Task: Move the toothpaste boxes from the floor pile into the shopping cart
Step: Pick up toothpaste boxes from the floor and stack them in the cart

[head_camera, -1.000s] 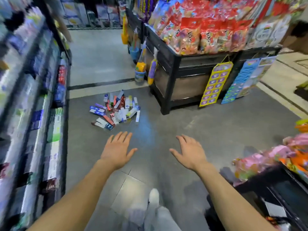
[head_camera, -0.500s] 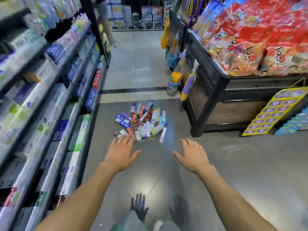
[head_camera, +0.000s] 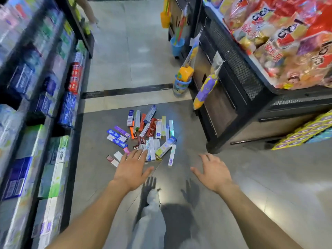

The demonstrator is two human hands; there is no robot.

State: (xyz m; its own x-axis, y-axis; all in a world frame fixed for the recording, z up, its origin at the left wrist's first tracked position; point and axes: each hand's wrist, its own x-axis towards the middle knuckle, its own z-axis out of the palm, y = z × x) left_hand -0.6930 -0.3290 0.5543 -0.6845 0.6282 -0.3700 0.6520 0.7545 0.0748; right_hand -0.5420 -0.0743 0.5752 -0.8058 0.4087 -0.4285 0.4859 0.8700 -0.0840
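A pile of toothpaste boxes (head_camera: 143, 133) in blue, white, red and purple lies scattered on the grey floor in the aisle. My left hand (head_camera: 132, 169) is stretched out palm down, fingers straight, and its fingertips overlap the near edge of the pile in the view. My right hand (head_camera: 213, 172) is also spread open, held over bare floor to the right of the pile, holding nothing. No shopping cart is in view.
A tall shelf (head_camera: 45, 105) of boxed goods lines the left side. A black display bin (head_camera: 251, 83) heaped with snack bags stands at the right, with toy buckets (head_camera: 181, 85) beside it. A person's leg (head_camera: 89, 13) shows at the far end of the aisle.
The view has closed in on the pile, which now sits larger and lower in the frame. Both hands stay spread open, the left now reaching the pile's near edge.
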